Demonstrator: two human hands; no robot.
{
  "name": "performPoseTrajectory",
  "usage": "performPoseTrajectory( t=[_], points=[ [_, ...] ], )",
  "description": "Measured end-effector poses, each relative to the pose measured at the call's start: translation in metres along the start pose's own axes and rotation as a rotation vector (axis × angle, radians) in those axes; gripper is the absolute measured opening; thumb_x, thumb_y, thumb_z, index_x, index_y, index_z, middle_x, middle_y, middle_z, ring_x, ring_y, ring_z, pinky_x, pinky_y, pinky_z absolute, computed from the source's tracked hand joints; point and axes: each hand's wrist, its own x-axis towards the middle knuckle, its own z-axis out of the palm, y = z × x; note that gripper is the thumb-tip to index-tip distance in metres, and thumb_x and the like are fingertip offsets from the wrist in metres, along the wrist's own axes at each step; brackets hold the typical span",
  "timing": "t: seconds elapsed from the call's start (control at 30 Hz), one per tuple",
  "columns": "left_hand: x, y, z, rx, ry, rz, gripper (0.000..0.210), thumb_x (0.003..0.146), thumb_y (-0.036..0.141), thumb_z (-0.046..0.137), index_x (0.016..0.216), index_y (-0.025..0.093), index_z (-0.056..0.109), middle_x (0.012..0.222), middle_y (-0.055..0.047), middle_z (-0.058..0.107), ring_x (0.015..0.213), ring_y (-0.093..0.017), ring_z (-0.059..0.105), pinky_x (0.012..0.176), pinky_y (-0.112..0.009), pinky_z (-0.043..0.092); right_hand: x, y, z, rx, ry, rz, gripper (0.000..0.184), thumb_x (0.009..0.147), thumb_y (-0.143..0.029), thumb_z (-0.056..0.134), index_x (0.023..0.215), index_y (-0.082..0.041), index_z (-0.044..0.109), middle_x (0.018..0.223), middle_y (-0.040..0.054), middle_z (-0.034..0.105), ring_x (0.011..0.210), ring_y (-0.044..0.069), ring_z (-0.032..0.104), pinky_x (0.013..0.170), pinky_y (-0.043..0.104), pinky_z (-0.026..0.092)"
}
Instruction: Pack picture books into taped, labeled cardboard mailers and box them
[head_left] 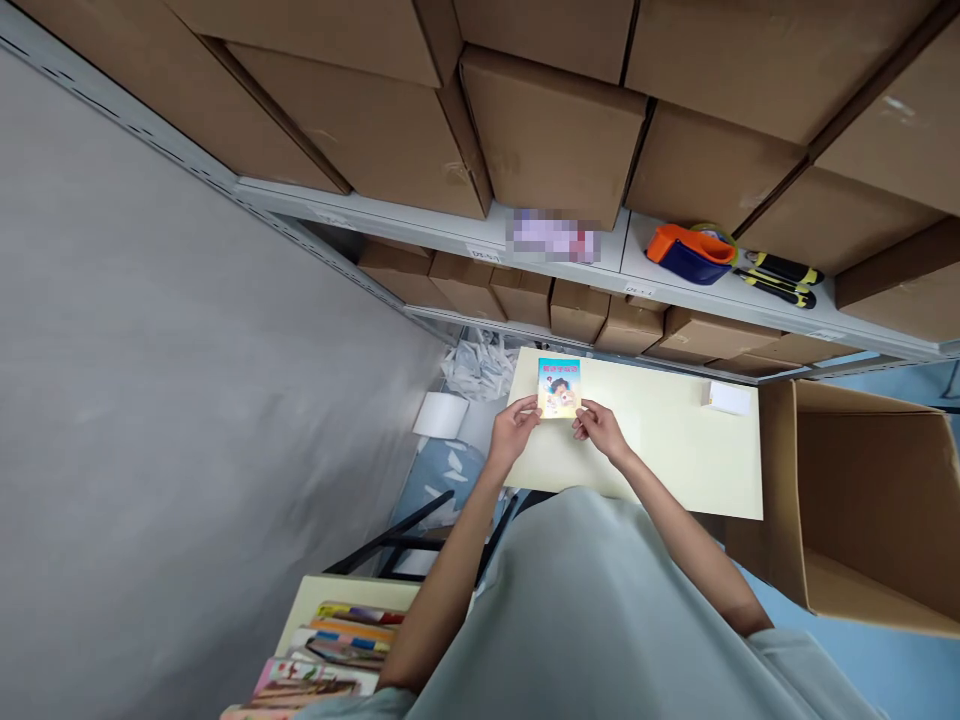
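Observation:
A small illustrated book (559,390), its cover blue at the top and yellow below with pink lettering, is held between both hands above a pale table (682,450). My left hand (514,428) pinches its lower left edge. At the lower right corner, my right hand (600,430) grips it between thumb and fingers. The cover faces up toward me and the book looks closed. Farther right on the same table lies a small white box (727,398).
Cardboard boxes (555,130) fill the shelves ahead. An orange and blue tape dispenser (690,252) and yellow-black hand tools (784,275) lie on the shelf edge. An open carton (877,500) stands at right. Several books (330,650) are stacked at lower left. A grey wall (187,350) runs along the left.

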Motion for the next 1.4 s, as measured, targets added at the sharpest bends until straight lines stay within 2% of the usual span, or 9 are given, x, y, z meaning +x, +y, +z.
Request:
performPoseTrajectory(
  t=[0.13, 0.27, 0.5, 0.6, 0.7, 0.8, 0.97, 1.2, 1.4],
  points=[
    [0.056, -0.029, -0.018, 0.079, 0.044, -0.082, 0.043, 0.072, 0.034, 0.082, 0.111, 0.016, 0.081, 0.107, -0.012, 0.083, 0.083, -0.022, 0.076, 0.088, -0.04, 0.064, 0.058, 0.016, 0.035, -0.002, 0.089, 0.176, 0.023, 0.094, -0.032, 0.074, 0.111, -0.017, 0.075, 0.068, -0.0013, 0.072, 0.054, 0.014, 0.066, 0.058, 0.026, 0.057],
    [0.099, -0.054, -0.026, 0.118, 0.059, -0.14, 0.038, 0.072, 0.023, 0.079, 0.109, 0.016, 0.08, 0.109, -0.014, 0.084, 0.101, -0.029, 0.08, 0.104, -0.048, 0.062, 0.101, 0.035, 0.063, 0.017, 0.168, 0.266, 0.015, 0.098, -0.018, 0.069, 0.111, -0.015, 0.074, 0.068, -0.0002, 0.073, 0.055, 0.014, 0.068, 0.063, 0.027, 0.06],
    [0.132, -0.081, -0.031, 0.15, 0.053, -0.189, 0.031, 0.072, 0.013, 0.079, 0.103, 0.015, 0.078, 0.114, -0.016, 0.084, 0.117, -0.034, 0.078, 0.113, -0.053, 0.059, 0.13, 0.059, 0.076, 0.029, 0.213, 0.347, 0.015, 0.1, -0.004, 0.061, 0.101, -0.014, 0.072, 0.072, 0.0022, 0.075, 0.057, 0.013, 0.071, 0.069, 0.028, 0.062],
    [0.128, -0.086, -0.04, 0.156, 0.036, -0.177, 0.032, 0.075, 0.017, 0.082, 0.107, 0.014, 0.078, 0.121, -0.018, 0.082, 0.119, -0.032, 0.077, 0.111, -0.049, 0.06, 0.12, 0.067, 0.059, 0.017, 0.225, 0.33, 0.009, 0.096, -0.007, 0.068, 0.1, -0.014, 0.073, 0.085, 0.0064, 0.082, 0.066, 0.014, 0.076, 0.075, 0.029, 0.064],
    [0.111, -0.093, -0.059, 0.185, 0.036, -0.154, 0.036, 0.082, 0.023, 0.08, 0.117, 0.015, 0.076, 0.132, -0.017, 0.08, 0.121, -0.029, 0.076, 0.109, -0.044, 0.061, 0.093, 0.079, 0.021, -0.048, 0.298, 0.309, 0.009, 0.094, -0.015, 0.074, 0.103, -0.016, 0.075, 0.092, 0.007, 0.084, 0.072, 0.015, 0.077, 0.078, 0.029, 0.063],
    [0.081, -0.105, -0.082, 0.274, 0.066, -0.16, 0.034, 0.088, 0.025, 0.074, 0.12, 0.016, 0.075, 0.138, -0.016, 0.077, 0.116, -0.028, 0.077, 0.109, -0.042, 0.059, 0.05, 0.097, -0.032, -0.177, 0.472, 0.314, 0.017, 0.094, -0.024, 0.071, 0.109, -0.017, 0.074, 0.098, 0.0059, 0.083, 0.077, 0.017, 0.077, 0.081, 0.029, 0.06],
    [0.034, -0.129, -0.097, 0.482, 0.06, -0.221, 0.015, 0.086, 0.025, 0.076, 0.1, 0.019, 0.077, 0.113, -0.013, 0.082, 0.098, -0.03, 0.078, 0.105, -0.044, 0.056, -0.019, 0.133, -0.099, -0.421, 0.779, 0.415, 0.026, 0.086, -0.033, 0.076, 0.105, -0.016, 0.072, 0.104, 0.0147, 0.081, 0.1, 0.028, 0.076, 0.091, 0.034, 0.055],
    [0.032, -0.144, -0.074, 0.794, 0.101, -0.194, 0.023, 0.095, 0.034, 0.065, 0.108, 0.017, 0.076, 0.108, -0.013, 0.082, 0.101, -0.031, 0.076, 0.106, -0.046, 0.055, -0.031, 0.171, -0.103, -0.58, 0.808, 0.456, 0.018, 0.092, -0.035, 0.07, 0.097, -0.018, 0.075, 0.105, 0.0141, 0.082, 0.095, 0.026, 0.074, 0.087, 0.032, 0.052],
    [0.045, -0.143, -0.073, 0.87, 0.106, -0.219, 0.013, 0.091, 0.031, 0.067, 0.089, 0.021, 0.075, 0.098, -0.01, 0.082, 0.099, -0.031, 0.077, 0.1, -0.042, 0.058, -0.024, 0.179, -0.106, -0.611, 0.759, 0.426, 0.015, 0.093, -0.031, 0.063, 0.087, -0.022, 0.074, 0.095, 0.0099, 0.082, 0.087, 0.024, 0.073, 0.08, 0.031, 0.052]
  ],
)
